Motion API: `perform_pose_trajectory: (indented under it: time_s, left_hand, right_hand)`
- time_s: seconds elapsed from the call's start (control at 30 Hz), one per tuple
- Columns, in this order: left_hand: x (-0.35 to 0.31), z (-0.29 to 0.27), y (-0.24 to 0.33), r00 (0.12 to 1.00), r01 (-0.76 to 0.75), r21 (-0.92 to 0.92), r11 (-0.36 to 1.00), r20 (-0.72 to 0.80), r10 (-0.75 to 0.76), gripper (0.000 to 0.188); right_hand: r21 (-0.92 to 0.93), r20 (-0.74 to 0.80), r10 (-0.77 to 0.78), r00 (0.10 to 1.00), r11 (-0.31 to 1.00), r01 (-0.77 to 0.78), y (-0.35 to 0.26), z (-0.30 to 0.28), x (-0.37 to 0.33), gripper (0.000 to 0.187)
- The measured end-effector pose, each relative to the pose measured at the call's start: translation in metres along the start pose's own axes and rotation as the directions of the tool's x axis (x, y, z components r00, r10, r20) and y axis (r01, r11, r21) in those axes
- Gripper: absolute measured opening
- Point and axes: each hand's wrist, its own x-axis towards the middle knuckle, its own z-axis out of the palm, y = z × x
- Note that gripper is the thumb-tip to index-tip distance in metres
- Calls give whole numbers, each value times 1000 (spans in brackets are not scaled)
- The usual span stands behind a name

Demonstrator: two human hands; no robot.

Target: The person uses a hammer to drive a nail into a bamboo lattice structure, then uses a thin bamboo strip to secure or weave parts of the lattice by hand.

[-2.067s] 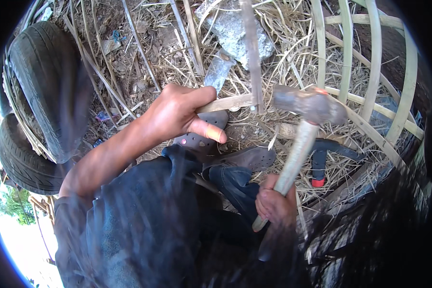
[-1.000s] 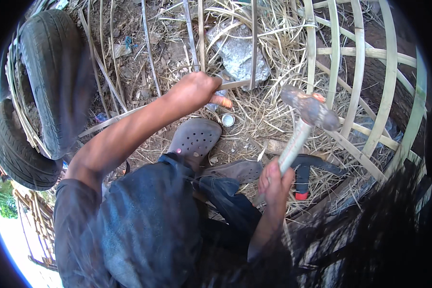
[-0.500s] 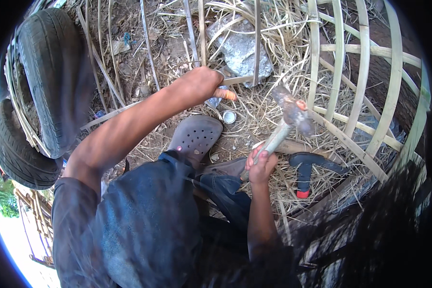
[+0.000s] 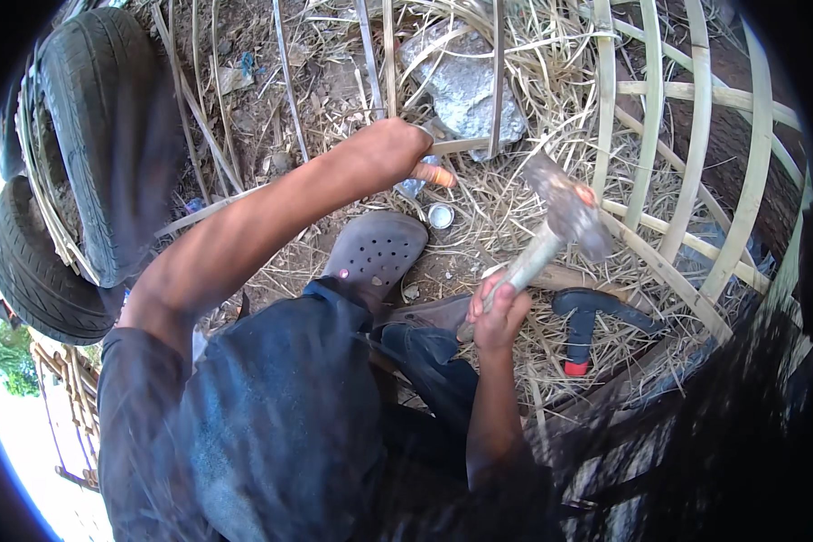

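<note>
My right hand (image 4: 499, 316) is wrapped round the pale wooden handle of a hammer (image 4: 565, 212). Its rough, worn metal head is raised over the straw, pointing away from me. Farther off and to the left, my left hand (image 4: 405, 149) is closed on a bamboo strip (image 4: 463, 145) that crosses several upright slats. An orange-wrapped finger or thumb (image 4: 435, 174) shows below this hand; the other fingers are mostly hidden. Near the right hand, a black T-shaped tool with a red end (image 4: 583, 330) lies on the straw.
Worn tyres (image 4: 90, 144) stand at the left. A grey stone (image 4: 470, 90) lies beyond the left hand. Curved bamboo lattice (image 4: 650, 135) rises at the right. My clog (image 4: 379, 248) rests on the ground beside a small white round lid (image 4: 440, 216).
The hammer head has moved slightly to the right and toward me, with the right hand shifting a little. The left hand keeps its hold; the whole view has shifted slightly.
</note>
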Motion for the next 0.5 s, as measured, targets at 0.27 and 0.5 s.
perform_pose_trajectory:
  time_s: [0.27,0.5]
  left_hand:
    - [-2,5,-7,998,-44,2,999,-42,44,45]
    - [-4,0,0,999,-44,-21,999,-20,43,45]
  right_hand:
    - [27,15,-17,1000,999,17,-8,0,1,43]
    - [-4,-42,64,997,998,-64,3,15,-6,47]
